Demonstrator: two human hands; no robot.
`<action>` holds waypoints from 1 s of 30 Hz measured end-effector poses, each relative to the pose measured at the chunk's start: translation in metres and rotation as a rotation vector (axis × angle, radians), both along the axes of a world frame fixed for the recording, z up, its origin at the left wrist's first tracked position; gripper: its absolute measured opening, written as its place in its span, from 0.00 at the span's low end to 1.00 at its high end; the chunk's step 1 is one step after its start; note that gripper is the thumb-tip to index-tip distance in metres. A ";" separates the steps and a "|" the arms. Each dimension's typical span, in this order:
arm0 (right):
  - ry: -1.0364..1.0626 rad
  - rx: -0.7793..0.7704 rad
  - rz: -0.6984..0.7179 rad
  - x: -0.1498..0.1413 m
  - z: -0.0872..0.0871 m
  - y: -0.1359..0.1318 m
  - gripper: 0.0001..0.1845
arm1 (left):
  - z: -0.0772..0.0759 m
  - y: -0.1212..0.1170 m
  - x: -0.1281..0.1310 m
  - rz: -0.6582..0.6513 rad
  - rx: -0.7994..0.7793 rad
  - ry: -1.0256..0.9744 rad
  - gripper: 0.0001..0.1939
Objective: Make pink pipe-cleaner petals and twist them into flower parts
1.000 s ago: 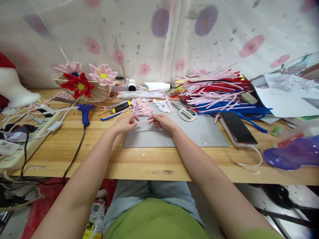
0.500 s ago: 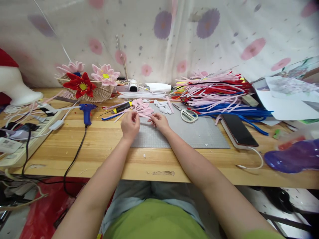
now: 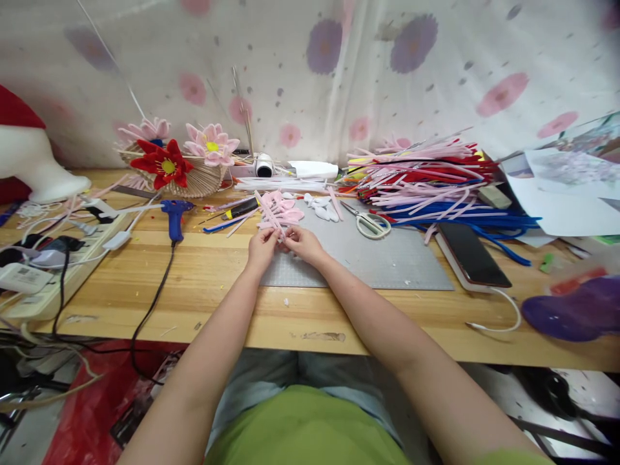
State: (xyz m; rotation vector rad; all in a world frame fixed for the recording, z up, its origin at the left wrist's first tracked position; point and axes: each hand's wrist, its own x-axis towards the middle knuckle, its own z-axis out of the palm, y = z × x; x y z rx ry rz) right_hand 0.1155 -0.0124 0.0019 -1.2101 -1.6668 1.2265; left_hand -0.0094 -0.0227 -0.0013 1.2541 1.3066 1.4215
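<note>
My left hand and my right hand meet over the left part of a grey cutting mat. Both are closed in a pinch on a pink pipe cleaner, which slants up and left from the fingertips. The fingers hide its lower end. Just beyond my hands lie pink petal shapes made of pipe cleaner. White petal shapes rest to their right on the mat, with scissors farther right, their white handles toward me.
At left are a blue glue gun, a power strip and finished fuzzy flowers. Bundles of pipe cleaners fill the back right. A phone and a purple object lie at right; a yellow-black cutter lies near the petals.
My hands have come together, having been apart before. The pink pipe cleaner now stands up at a slant from the fingers instead of lying low between them. The view has shifted slightly.
</note>
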 end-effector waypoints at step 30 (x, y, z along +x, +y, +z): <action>-0.189 0.213 -0.267 0.023 0.003 0.043 0.06 | -0.003 0.004 -0.004 0.135 -0.034 -0.141 0.08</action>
